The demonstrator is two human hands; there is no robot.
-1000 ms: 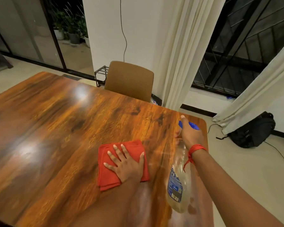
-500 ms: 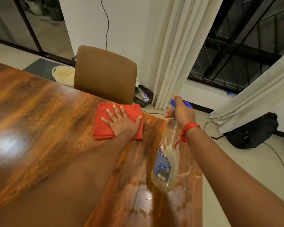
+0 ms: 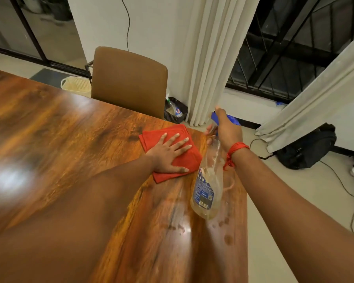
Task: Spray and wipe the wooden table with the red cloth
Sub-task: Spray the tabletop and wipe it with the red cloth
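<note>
The glossy wooden table (image 3: pixel 65 144) fills the left and lower view. A folded red cloth (image 3: pixel 151 137) lies near the table's far right corner. My left hand (image 3: pixel 169 154) presses flat on the cloth with fingers spread. My right hand (image 3: pixel 226 130), with a red thread at the wrist, grips the blue trigger head of a clear spray bottle (image 3: pixel 207 188). The bottle hangs above the table's right edge. Wet drops show on the wood below the bottle.
A brown chair (image 3: pixel 129 80) stands at the table's far side. A cream basket (image 3: pixel 76 85) and a black basket of bottles (image 3: pixel 175 112) sit on the floor. White curtains (image 3: pixel 204 58) hang behind. A black backpack (image 3: pixel 309 148) and cables lie at right.
My left hand slid the red cloth away from me, then rightward to the table's far right corner. The right hand kept holding the bottle alongside.
</note>
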